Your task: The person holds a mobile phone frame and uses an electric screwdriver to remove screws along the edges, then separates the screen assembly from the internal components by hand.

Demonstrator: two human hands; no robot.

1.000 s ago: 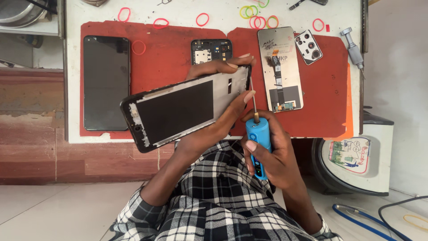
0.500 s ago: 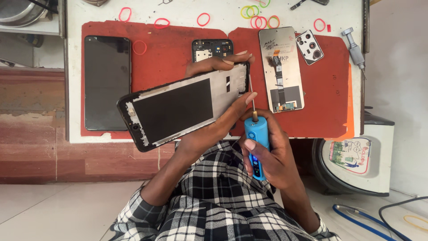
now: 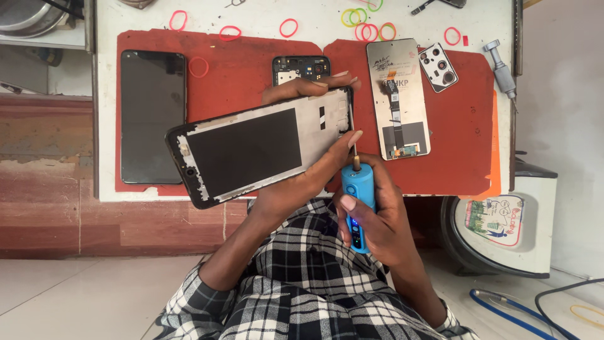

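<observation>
Left hand gripping phone frame above the red mat. Right hand wrapped round blue screwdriver, tip at frame's edge. Black phone, loose screen, rubber bands scattered about on counter.

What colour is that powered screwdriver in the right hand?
Bright blue screwdriver, gripped by the right hand; clearest in the head view.

A single head-worn camera looks steeply down and forward, close over the person's own lap and forearms. The counter fills the 12 o'clock half of the frame, the checked sleeves sit at 6 o'clock, and floor shows at 3 and 9 o'clock.
</observation>
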